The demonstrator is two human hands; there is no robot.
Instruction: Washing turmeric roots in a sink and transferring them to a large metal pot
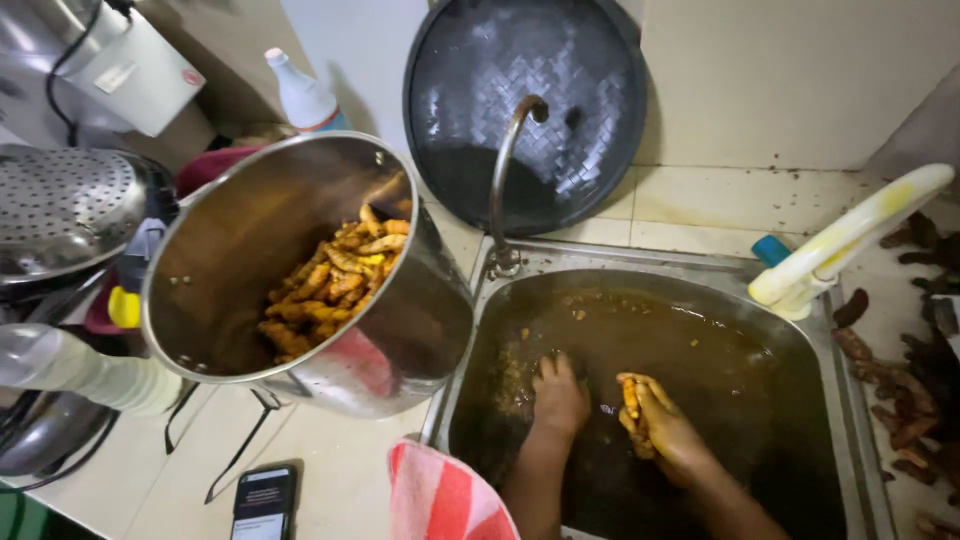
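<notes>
Right hand (pixel 662 428) pinches a turmeric root (pixel 631 397); left hand (pixel 560 397), fingers submerged, grip indeterminate. Risk: tilted steel pot (pixel 300 270) may spill roots into the murky sink (pixel 850 400).

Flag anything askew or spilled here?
The steel pot of turmeric roots is tipped steeply on the counter beside the sink. Dark root scraps litter the right counter.
</notes>
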